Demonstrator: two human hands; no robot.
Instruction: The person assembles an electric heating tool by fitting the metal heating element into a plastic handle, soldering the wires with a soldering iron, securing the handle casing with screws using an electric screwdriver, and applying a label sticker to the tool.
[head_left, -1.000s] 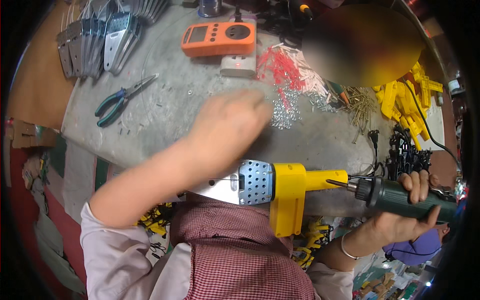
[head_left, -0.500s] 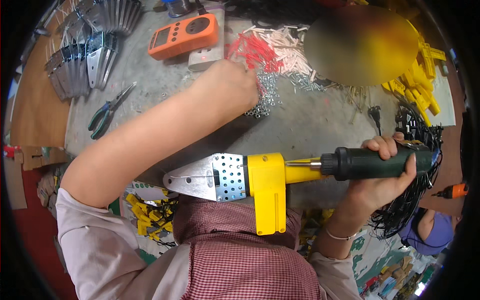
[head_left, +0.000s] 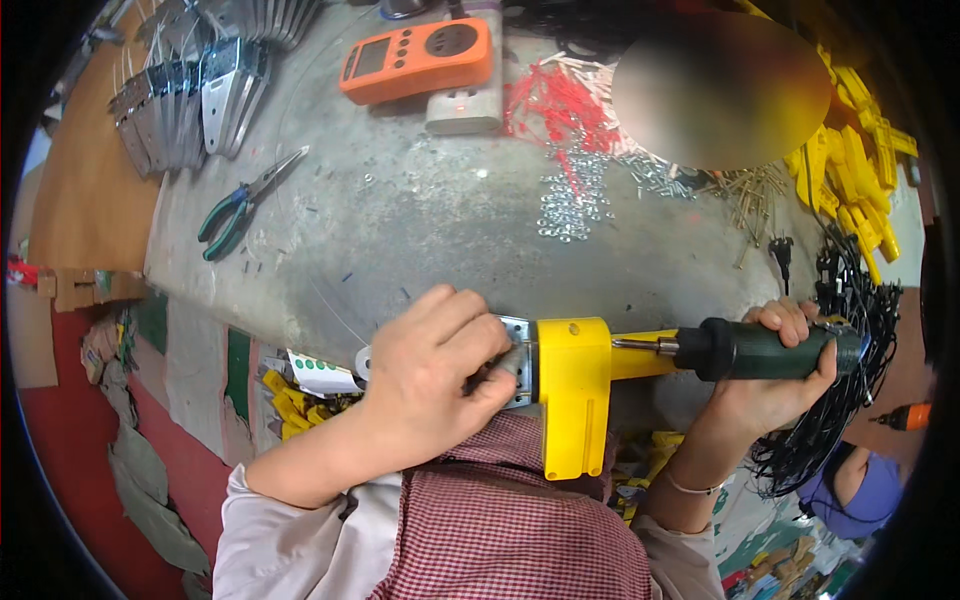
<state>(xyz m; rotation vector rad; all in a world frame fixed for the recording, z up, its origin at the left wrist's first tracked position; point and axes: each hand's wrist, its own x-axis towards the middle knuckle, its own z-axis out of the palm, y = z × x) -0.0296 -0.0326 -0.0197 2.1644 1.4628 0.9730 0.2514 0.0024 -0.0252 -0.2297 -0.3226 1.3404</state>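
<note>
A power screwdriver with a dark green body lies sideways in my right hand, which is closed around it. Its bit points left, along the yellow plastic handle, at the screw area on the handle's right side. Joined to the handle's left side is a perforated metal plate, mostly covered by my left hand. The left fingers are pinched together against the plate beside the handle; whatever they hold is hidden.
Beyond my hands lie a pile of nuts, red sleeves, short screws and long bolts. Pliers lie at left, below metal plates. An orange meter stands at the back; black cords hang at right.
My left hand has come back from the nut pile to the metal plate and now covers it. The right hand still holds the screwdriver at the yellow handle. The whole view has shifted slightly.
</note>
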